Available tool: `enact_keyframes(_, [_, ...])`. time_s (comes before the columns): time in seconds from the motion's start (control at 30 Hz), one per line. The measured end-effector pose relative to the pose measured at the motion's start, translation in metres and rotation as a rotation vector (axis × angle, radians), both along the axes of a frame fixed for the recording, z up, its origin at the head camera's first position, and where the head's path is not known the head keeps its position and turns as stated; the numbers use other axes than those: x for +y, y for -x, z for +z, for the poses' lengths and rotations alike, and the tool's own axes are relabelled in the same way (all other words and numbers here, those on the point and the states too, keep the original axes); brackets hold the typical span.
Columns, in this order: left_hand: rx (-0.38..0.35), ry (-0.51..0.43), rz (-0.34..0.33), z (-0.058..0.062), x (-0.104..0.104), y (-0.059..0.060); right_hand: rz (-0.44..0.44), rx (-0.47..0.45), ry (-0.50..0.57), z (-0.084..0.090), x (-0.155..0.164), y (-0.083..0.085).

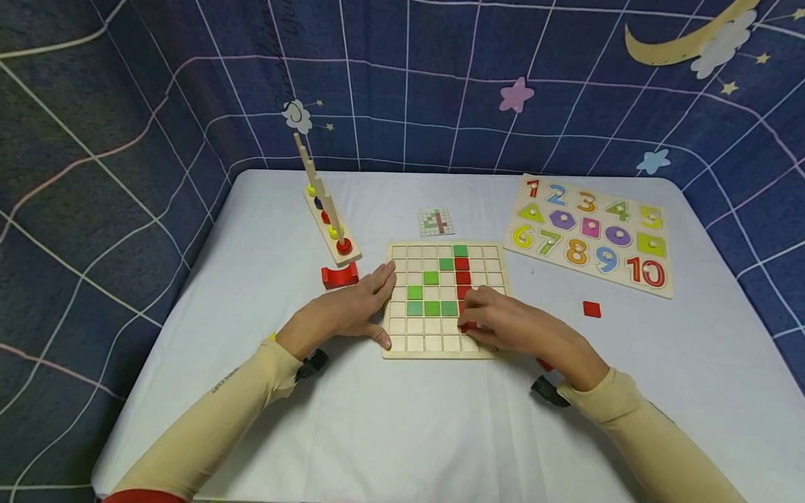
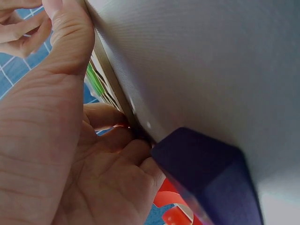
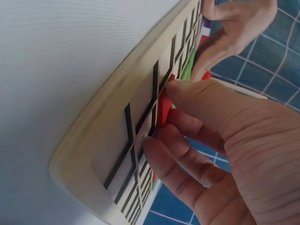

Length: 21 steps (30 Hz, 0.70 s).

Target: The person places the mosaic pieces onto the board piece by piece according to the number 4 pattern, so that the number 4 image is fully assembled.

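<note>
A wooden grid board lies on the white table, with green square tiles in a diagonal and a row, and a column of red tiles at their right. My right hand pinches a red square tile between thumb and fingers, low in that red column, right at the board's surface. Part of the column is hidden behind these fingers. My left hand rests along the board's left edge, fingers extended at the upper part and thumb at the lower corner.
Behind the board lies a small pattern card. A peg stand with coloured rings and a red arch block are at left. A number puzzle lies at back right. One loose red tile sits right; another shows beside my right wrist.
</note>
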<state>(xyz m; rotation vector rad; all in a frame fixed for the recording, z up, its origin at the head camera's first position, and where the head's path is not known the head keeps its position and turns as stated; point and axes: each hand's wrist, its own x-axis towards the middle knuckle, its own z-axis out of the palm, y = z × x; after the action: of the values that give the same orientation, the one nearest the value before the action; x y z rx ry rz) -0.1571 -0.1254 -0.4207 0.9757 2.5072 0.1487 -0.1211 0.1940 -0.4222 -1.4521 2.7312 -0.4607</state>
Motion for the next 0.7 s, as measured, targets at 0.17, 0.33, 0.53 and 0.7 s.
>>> enact_keyframes(0.17, [-0.005,0.008,0.001,-0.0002,0.0001,0.0003,0.026,0.039,0.016,-0.0004,-0.0003,-0.0005])
enact_keyframes(0.33, [-0.012,0.017,0.007,-0.0018,0.0002,0.0016,0.027,0.064,0.029,-0.0014,0.0008,-0.0016])
enact_keyframes(0.53, [-0.017,0.021,0.008,-0.001,-0.0001,0.0015,-0.001,0.048,0.001,0.0016,0.0014,-0.004])
enact_keyframes(0.7, [-0.016,0.021,0.002,0.0006,0.0003,0.0012,-0.023,0.03,-0.032,0.0031,0.0055,-0.0066])
